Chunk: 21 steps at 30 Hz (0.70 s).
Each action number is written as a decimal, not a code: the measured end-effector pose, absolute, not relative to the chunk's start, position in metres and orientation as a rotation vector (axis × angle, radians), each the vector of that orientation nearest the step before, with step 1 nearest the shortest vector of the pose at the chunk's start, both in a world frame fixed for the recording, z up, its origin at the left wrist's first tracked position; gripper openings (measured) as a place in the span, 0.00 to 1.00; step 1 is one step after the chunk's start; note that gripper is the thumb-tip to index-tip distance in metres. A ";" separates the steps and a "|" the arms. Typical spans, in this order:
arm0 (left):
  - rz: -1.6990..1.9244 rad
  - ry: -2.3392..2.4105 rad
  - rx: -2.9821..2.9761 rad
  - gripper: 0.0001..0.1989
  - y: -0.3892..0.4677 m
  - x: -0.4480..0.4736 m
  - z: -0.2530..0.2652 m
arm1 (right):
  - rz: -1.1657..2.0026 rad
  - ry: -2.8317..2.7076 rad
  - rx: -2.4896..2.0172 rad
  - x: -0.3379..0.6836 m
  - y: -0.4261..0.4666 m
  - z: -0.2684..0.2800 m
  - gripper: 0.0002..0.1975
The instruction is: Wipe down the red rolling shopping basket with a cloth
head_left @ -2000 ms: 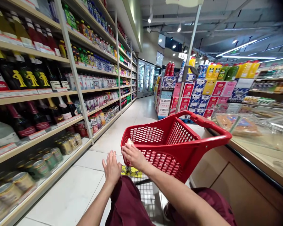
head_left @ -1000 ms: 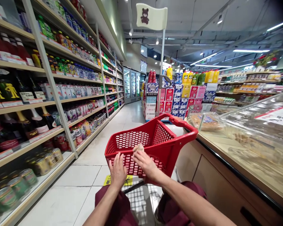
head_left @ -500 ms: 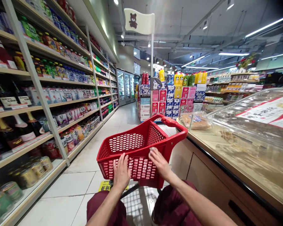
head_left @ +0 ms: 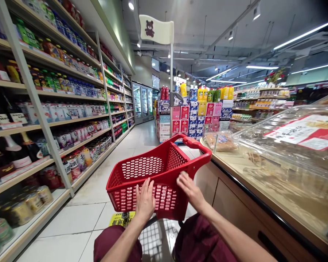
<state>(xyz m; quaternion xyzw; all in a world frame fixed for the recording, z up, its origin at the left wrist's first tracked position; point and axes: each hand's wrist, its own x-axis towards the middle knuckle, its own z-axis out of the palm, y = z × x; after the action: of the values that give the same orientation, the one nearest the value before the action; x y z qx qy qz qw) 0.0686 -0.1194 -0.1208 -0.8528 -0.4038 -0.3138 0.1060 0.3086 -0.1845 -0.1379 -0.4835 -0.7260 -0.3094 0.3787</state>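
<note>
A red plastic shopping cart with perforated walls stands in front of me, its handle up at the right. Nothing shows inside the visible part of its basket. My left hand is at the cart's near side wall, open, fingers stretched upward. Further right, my right hand is open by the same wall, below the handle, its fingers extended toward the rim. Whether the fingertips touch the plastic, I cannot tell. A pale spot shows at the right fingertips, too small to make out.
Drink shelves line the left side. A counter with clear-lidded food trays runs close along the right. Boxes and bottles are stacked ahead, near a bear flag on a pole. A yellow floor sign lies beneath the cart.
Both hands have shifted right along the cart's side, the right one closer to the handle end. The whole scene has moved slightly left in view.
</note>
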 end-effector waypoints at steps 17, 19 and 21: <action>-0.939 -1.154 -2.494 0.29 -0.119 0.073 -0.122 | -0.839 -1.897 -1.235 0.310 -0.180 -0.130 0.20; -0.919 -1.158 -2.499 0.29 -0.117 0.066 -0.127 | -0.810 -1.994 -1.191 0.292 -0.176 -0.136 0.19; -0.890 -1.185 -2.487 0.28 -0.115 0.056 -0.133 | -0.775 -1.980 -1.191 0.272 -0.168 -0.135 0.19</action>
<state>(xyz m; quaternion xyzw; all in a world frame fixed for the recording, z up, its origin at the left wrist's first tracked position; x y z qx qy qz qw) 0.0558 -0.1147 -0.1327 -0.8525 -0.4062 -0.3052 0.1227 0.2722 -0.1676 -0.1349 -0.4585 -0.7627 -0.2985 0.3449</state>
